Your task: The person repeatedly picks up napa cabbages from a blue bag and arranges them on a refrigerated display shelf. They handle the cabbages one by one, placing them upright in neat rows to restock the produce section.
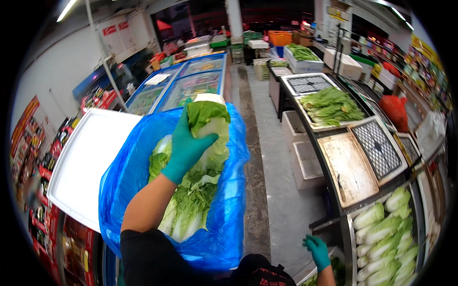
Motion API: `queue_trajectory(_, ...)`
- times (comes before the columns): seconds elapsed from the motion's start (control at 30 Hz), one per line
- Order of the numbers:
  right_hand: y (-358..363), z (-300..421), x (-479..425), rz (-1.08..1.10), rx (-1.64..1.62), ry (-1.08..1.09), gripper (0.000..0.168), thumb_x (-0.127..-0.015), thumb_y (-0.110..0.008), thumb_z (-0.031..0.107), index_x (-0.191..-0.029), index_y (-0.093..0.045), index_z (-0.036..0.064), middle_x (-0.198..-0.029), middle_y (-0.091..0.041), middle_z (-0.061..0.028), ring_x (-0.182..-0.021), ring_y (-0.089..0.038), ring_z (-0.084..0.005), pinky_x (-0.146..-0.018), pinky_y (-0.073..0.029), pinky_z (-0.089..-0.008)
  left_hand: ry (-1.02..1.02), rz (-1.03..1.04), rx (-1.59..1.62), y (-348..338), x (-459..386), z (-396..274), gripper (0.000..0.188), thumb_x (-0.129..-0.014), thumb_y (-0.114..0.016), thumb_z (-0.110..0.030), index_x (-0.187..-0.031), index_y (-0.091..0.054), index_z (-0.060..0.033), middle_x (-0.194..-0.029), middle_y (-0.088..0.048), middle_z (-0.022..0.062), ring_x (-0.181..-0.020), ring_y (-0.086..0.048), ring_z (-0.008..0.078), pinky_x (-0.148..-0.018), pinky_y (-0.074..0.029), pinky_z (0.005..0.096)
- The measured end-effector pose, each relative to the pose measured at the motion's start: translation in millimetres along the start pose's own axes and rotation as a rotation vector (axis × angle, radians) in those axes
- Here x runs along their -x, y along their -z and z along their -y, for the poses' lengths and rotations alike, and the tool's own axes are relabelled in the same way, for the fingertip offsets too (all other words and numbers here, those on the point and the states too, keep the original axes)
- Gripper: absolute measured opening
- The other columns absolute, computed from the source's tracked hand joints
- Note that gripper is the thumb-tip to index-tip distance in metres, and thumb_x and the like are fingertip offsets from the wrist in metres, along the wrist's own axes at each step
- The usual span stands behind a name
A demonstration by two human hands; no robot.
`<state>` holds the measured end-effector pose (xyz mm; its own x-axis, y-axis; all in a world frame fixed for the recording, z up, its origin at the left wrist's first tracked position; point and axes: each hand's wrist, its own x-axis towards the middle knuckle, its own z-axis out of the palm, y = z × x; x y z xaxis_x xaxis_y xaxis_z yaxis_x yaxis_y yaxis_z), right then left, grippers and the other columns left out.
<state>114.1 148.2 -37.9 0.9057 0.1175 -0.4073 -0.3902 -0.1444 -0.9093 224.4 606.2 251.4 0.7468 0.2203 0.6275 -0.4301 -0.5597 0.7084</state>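
Observation:
My left hand (188, 143), in a green glove, grips a napa cabbage (211, 132) near the far end of a box lined with a blue plastic bag (234, 178). The fingertips are partly hidden behind the cabbage. More cabbages (193, 207) lie below it inside the blue liner. At the lower right is my right hand (316, 251), also gloved in green, with its fingers apart and nothing in it. It hangs left of a display bin where rows of napa cabbages (383, 243) lie, and does not touch them.
A white foam lid (93, 161) leans left of the lined box. Beyond stand glass-topped freezers (193, 84). On the right, a black stand holds leafy greens (331, 105), a stained empty tray (347, 166) and a black grid tray (378, 146). White foam boxes (309, 161) sit below it.

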Motion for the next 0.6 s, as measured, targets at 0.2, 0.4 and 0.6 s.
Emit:
queue_trajectory(0.2,-26.6,128.4,34.0,0.602,-0.490,0.228,0.060,-0.095,-0.044,0.043,-0.137,-0.038,0.001,-0.130,-0.051,-0.0162,-0.112,-0.056,-0.0269,-0.093,-0.045,-0.0373,-0.597,0.327,-0.309,-37.7,50.7,-135.8,0.086,-0.064,-0.077,-0.009,-0.138,-0.034,0.0001,-0.130,-0.048,0.0209,-0.117,-0.050,0.0365,-0.097,-0.043,0.0425)
queue_trajectory(0.4,36.3,132.3,130.1,0.794,-1.236,0.180,0.077,-0.091,-0.036,0.061,-0.145,-0.024,0.007,-0.146,-0.031,-0.0171,-0.129,-0.039,-0.0330,-0.105,-0.033,-0.0478,-1.353,0.740,-0.224,-147.2,137.7,-239.4,0.050,-0.075,-0.061,-0.018,-0.125,-0.055,-0.0164,-0.129,-0.052,0.0139,-0.109,-0.056,0.0354,-0.083,-0.050,0.0421)
queue_trajectory(0.6,118.5,-25.6,262.9,0.336,-1.159,0.293,0.059,-0.094,-0.042,0.044,-0.139,-0.035,0.007,-0.135,-0.044,-0.0180,-0.119,-0.049,-0.0329,-0.099,-0.042,-0.0474,-1.524,1.247,0.199,-285.4,312.3,-294.2,0.058,-0.078,-0.055,-0.015,-0.134,-0.045,-0.0238,-0.137,-0.044,0.0109,-0.120,-0.048,0.0327,-0.090,-0.045,0.0435)
